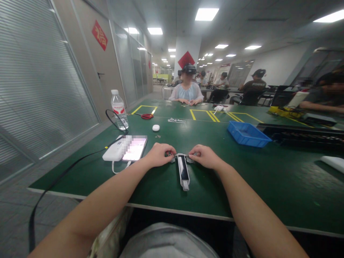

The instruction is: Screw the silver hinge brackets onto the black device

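Observation:
A long, narrow object with a white frame and a dark, glossy face (184, 169) lies on the green table, its pale, translucent tip toward me. At its far end, my left hand (161, 154) pinches on the left side and my right hand (203, 155) pinches on the right. Small, shiny, clear or metallic pieces (190, 159) show beside the far end, under the fingertips. What exactly each pinch holds is too small and partly covered by the fingers.
Left on the table (209, 199) are a phone (135, 148), a white power bank (113, 150), a water bottle (119, 111) and a black cable. Farther off lie a white earbud case (156, 128), small rings (157, 136) and red-handled scissors (147, 116). A blue tray (248, 134) stands right; a person sits opposite.

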`<state>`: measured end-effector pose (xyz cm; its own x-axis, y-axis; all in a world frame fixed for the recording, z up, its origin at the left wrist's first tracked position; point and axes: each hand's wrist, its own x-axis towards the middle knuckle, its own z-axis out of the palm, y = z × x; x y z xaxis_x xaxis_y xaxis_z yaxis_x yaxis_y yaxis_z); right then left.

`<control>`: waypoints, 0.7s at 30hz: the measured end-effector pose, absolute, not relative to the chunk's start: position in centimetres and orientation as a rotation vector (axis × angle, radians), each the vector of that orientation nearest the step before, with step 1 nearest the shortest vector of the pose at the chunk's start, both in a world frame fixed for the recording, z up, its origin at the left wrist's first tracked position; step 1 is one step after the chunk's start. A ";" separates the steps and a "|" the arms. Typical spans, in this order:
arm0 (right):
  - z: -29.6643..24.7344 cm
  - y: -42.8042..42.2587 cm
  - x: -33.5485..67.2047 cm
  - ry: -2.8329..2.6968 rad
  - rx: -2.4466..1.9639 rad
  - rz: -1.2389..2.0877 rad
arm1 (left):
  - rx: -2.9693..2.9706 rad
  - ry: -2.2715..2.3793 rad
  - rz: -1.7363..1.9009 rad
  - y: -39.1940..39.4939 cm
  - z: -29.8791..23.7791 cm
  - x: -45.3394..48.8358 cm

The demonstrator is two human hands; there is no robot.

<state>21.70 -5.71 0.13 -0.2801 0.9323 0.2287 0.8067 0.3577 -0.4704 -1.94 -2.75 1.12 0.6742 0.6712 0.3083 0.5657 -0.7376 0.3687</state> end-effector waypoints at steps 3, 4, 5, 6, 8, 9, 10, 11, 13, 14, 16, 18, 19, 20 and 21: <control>0.1 -5.7 21.7 -2.155 -1.510 0.376 | 2.645 0.991 0.629 -2.8 1.2 -1.9; 0.1 -5.7 21.7 -2.148 -1.515 0.381 | 2.644 0.991 0.630 -2.8 1.2 -1.9; 0.2 -5.7 21.7 -2.141 -1.517 0.389 | 2.643 0.992 0.632 -2.8 1.2 -1.9; 0.2 -5.8 21.6 -2.133 -1.518 0.396 | 2.642 0.994 0.632 -2.8 1.2 -2.0; 0.3 -5.8 21.6 -2.127 -1.513 0.405 | 2.642 0.997 0.631 -2.8 1.1 -2.0; 0.3 -5.8 21.6 -2.128 -1.508 0.404 | 2.642 0.997 0.630 -2.8 1.1 -2.0; 0.4 -5.9 21.6 -2.131 -1.504 0.401 | 2.643 0.997 0.628 -2.8 1.1 -2.0; 0.4 -5.9 21.6 -2.132 -1.503 0.395 | 2.644 0.998 0.627 -2.8 1.1 -2.0; 0.4 -5.9 21.6 -2.135 -1.509 0.383 | 2.644 1.001 0.626 -2.8 1.2 -2.0; 0.4 -5.9 21.6 -2.135 -1.512 0.379 | 2.644 1.002 0.625 -2.8 1.2 -2.0; 0.3 -5.8 21.6 -2.136 -1.511 0.375 | 2.646 1.000 0.625 -2.8 1.2 -2.0; 0.3 -5.8 21.6 -2.134 -1.500 0.374 | 2.648 1.000 0.624 -2.8 1.2 -1.9; 0.3 -5.8 21.6 -2.130 -1.495 0.377 | 2.648 1.003 0.624 -2.8 1.1 -1.9; 0.3 -5.8 21.6 -2.124 -1.494 0.381 | 2.649 1.005 0.621 -2.8 1.1 -1.9; 0.2 -5.8 21.6 -2.118 -1.495 0.385 | 2.648 1.009 0.618 -2.8 1.1 -1.9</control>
